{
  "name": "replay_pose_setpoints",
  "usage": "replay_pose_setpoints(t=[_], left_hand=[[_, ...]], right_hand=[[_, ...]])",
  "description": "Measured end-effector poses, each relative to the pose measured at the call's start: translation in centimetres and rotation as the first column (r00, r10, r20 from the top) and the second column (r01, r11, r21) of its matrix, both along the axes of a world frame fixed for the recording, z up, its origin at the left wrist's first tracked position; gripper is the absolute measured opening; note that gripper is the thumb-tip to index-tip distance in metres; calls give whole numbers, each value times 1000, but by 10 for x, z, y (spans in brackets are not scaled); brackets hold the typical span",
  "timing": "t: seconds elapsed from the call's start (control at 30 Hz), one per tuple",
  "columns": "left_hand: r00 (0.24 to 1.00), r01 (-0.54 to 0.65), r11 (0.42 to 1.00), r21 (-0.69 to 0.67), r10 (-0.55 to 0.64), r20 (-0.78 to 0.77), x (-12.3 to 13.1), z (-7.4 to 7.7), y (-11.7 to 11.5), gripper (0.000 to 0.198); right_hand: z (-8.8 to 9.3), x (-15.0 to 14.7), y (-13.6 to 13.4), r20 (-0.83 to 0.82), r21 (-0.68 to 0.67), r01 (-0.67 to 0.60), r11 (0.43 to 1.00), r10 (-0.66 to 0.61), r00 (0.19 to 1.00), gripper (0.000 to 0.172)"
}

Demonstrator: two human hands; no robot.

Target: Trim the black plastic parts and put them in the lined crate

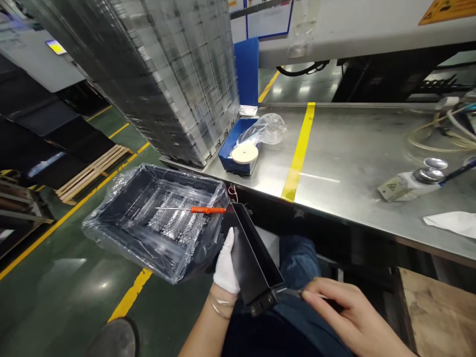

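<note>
A long black open-topped box (250, 258) lies tilted across my lap. My left hand (226, 263), in a white glove with a bracelet at the wrist, holds its left side. Bare, my right hand (340, 302) pinches a thin blade-like tool (292, 292), whose tip is at the near end of the box, by its corner. Most of that tool's handle is hidden in my fingers. A screwdriver with an orange handle (207, 210) lies over a plastic-lined dark crate (178, 263) on the left.
Ahead is a metal table (342, 173) with a yellow tape strip. On it are a blue bin (232, 161) holding a pale disc (244, 153) and plastic, a small metal-lidded bottle (405, 186), a white cloth (453, 223) and hoses. Tall wrapped trays (178, 74) stand at the left.
</note>
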State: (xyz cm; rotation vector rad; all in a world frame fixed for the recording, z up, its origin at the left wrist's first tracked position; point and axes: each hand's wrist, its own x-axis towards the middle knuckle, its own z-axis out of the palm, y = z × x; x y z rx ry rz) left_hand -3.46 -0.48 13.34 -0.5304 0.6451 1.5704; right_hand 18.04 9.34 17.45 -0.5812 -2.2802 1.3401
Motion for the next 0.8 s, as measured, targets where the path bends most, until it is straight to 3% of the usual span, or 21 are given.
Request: replay_pose_setpoints(t=[0.07,0.17,0.27,0.37,0.47,0.57,0.67,0.8], left_hand=[[1000,-1,1000,-10,1,3,-3,3,-1,54],[995,-95,989,110,94,15,-9,0,-4,32],[996,-77,971,228,82,-16,-13,-7,-9,15],[997,-30,987,158,42,-71,-15,-8,-8,26],[995,-81,997,2,81,-65,-13,0,2,43],[983,-161,979,-123,148,-109,-7,9,14,45],[970,-223,965,-138,207,-126,2,15,21,40],[969,-232,965,-122,218,-119,13,19,25,39]], right_hand=[[-3,-1,-3,23,26,-63,998,62,998,46],[-6,-2,-4,42,66,-158,985,156,987,50],[-6,-3,-4,1,73,-133,988,134,991,46],[-6,-3,-7,-6,63,-138,988,139,990,44],[-7,1,-7,39,13,-196,980,196,980,46],[-8,5,1,23,-59,-67,996,68,997,50],[-12,9,10,33,-117,83,990,-79,996,55],[-26,16,13,103,-213,107,971,-87,991,50]])
